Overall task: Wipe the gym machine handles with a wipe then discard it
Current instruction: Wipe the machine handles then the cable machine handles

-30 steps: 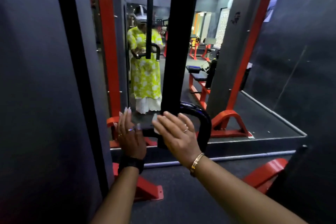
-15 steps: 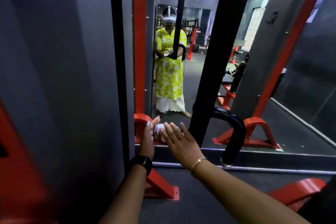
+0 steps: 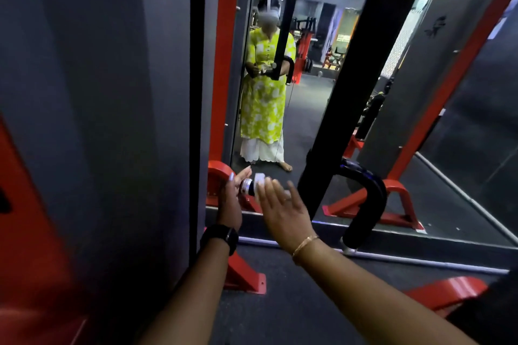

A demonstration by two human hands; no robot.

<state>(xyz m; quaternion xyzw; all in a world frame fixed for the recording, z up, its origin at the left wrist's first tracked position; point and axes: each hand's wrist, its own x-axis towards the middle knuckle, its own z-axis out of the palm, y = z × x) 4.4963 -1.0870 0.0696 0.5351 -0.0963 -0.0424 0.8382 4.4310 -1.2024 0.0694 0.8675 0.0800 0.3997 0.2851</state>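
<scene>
Head view: a second ago the right hand (image 3: 283,207) lay across the foot of the black bar (image 3: 350,78). Now both hands are left of the bar, and the handle's (image 3: 370,204) metal cap (image 3: 247,186) shows between them. The right hand is flat, with fingers straight and spread. Its fingertips press the white wipe (image 3: 259,181) onto the handle just left of the bar, beside the cap. The left hand (image 3: 230,196) stands edge-on further left of the bar, its fingers nearly straight and its palm against the cap, not curled round it. The handle's curved end hangs right of the bar.
</scene>
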